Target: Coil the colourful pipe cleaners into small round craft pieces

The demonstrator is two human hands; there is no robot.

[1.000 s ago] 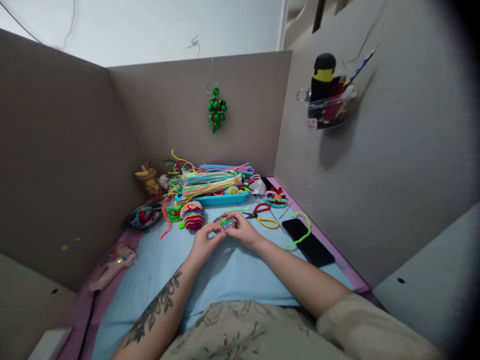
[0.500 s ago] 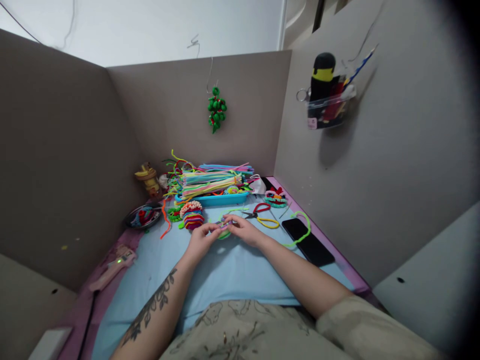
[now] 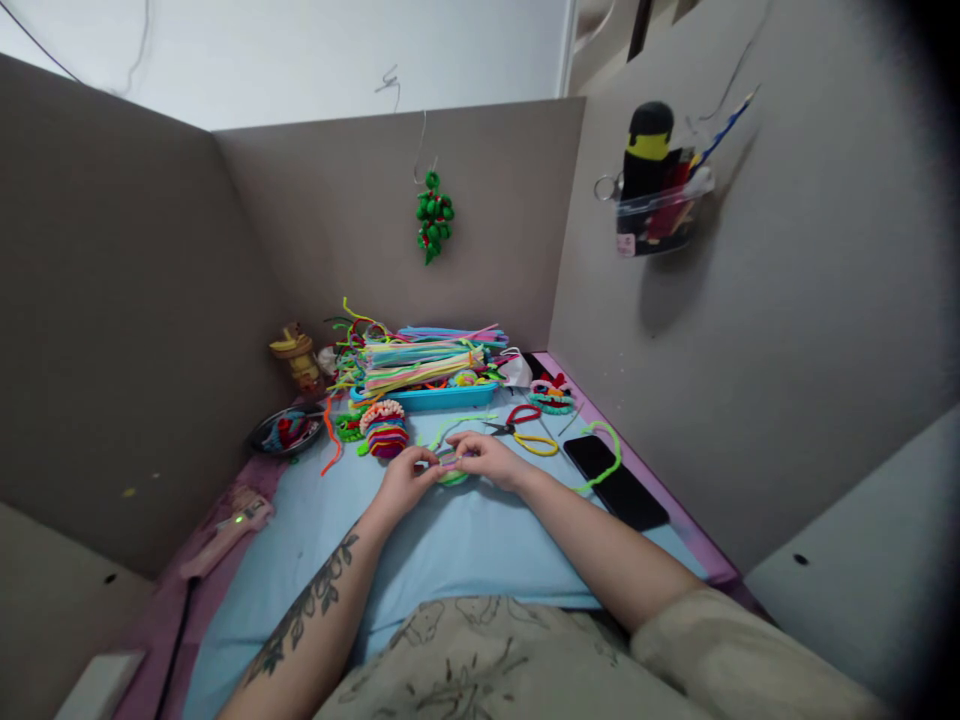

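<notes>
My left hand [image 3: 403, 480] and my right hand [image 3: 491, 459] meet over the light blue mat [image 3: 450, 545]. Both pinch a small coiled piece of pipe cleaner [image 3: 451, 464], green with purple strands, held between the fingertips just above the mat. A loose light green pipe cleaner [image 3: 459, 421] lies just beyond the hands. Red-handled scissors [image 3: 513, 420] and a yellow pipe-cleaner loop [image 3: 536, 445] lie to the right of them.
A blue tray [image 3: 431, 398] heaped with coloured pipe cleaners stands at the back. A striped coil stack [image 3: 385, 432] and a dark dish [image 3: 286, 432] sit to the left. A black phone [image 3: 615, 482] with a green pipe cleaner lies right. Partition walls surround the desk.
Both hands have sunk slightly toward the mat and drawn a little nearer to me, still working the small coil between the fingertips.
</notes>
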